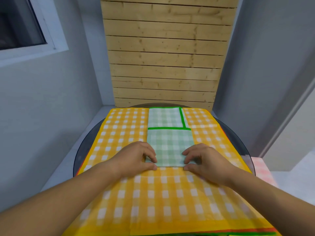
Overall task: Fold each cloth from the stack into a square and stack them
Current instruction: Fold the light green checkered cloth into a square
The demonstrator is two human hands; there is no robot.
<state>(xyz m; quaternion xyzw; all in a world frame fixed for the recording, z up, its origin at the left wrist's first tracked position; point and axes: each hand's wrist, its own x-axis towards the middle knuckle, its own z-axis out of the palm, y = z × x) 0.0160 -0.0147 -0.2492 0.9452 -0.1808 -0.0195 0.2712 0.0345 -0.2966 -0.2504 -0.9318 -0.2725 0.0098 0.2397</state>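
Well, nearest me at the bottom of the frame, the yellow cloth (153, 193) tops the stack and covers most of the round surface (85, 145). At mid-frame my left hand (136, 155) and right hand (204, 159) each pinch a near corner of the green cloth (170, 145), a long strip lying on the yellow one and running toward its far edge. My worry is that the thumbs catch yellow fabric too and drag the stack. Further up, the strip's layers sit offset, so an uneven lift could skew the square.
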